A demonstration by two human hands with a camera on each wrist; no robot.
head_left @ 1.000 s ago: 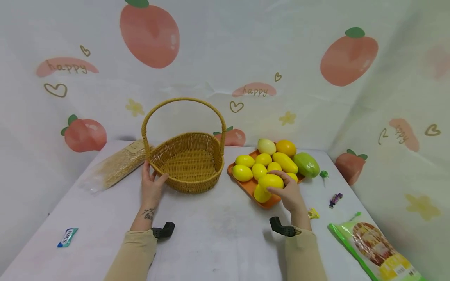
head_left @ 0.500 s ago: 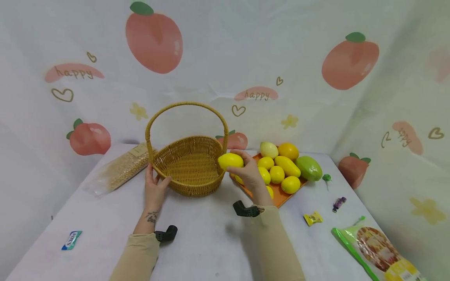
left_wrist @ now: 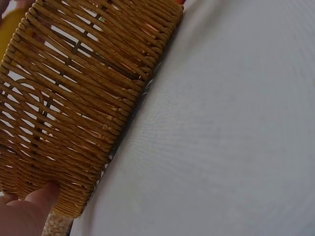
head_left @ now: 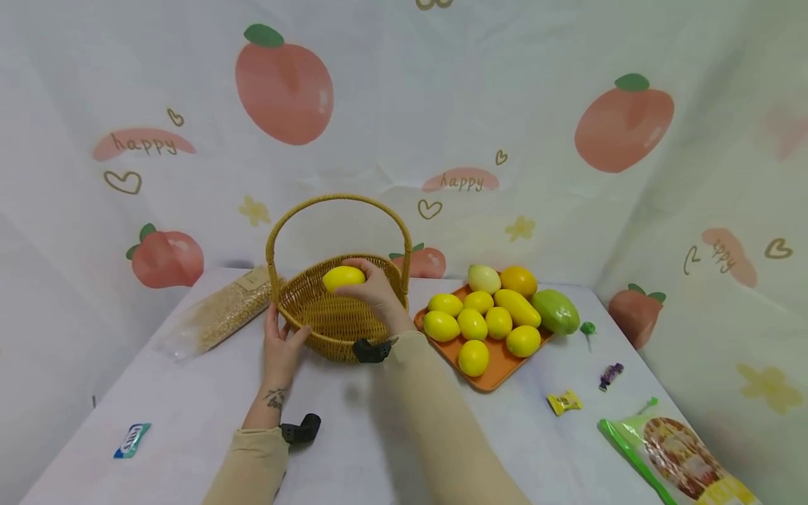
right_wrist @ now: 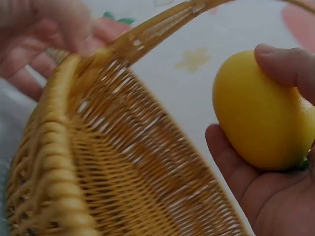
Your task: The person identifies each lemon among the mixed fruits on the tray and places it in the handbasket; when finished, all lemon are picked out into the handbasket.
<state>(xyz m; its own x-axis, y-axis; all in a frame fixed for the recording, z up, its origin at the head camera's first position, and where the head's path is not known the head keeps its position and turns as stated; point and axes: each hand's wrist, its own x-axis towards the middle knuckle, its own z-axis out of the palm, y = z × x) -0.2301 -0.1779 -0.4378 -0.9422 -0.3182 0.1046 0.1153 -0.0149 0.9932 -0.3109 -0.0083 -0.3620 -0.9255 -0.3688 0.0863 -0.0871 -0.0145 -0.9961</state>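
Surroundings first: white table set against a backdrop printed with peaches, hearts and the word "happy". Wicker basket stands at centre rear, its hoop handle upright. Just right of it, an orange tray carries seven small yellow lemons, a pale onion-like fruit, an orange, a long yellow mango and, at its far right edge, a green mango. To the basket's left lies a clear bag of grain, its end just beside the basket wall. A blue-and-white packet lies near the front left edge. On the right side, well apart from the tray: a yellow wrapped sweet, a purple wrapped sweet, a green lollipop and a green snack bag. Right hand is over the basket interior, fingers wrapped round a yellow lemon; the right wrist view shows thumb and palm gripping it above the weave, not yet resting on the bottom. Left hand steadies the basket at its near left wall, thumb and fingers lying relaxed against the wicker. The right forearm crosses in front of the basket's near right rim and hides it. The snack bag is cut off at the frame edge. In the left wrist view only a fingertip shows at the basket base; the far hand in the right wrist view is blurred.
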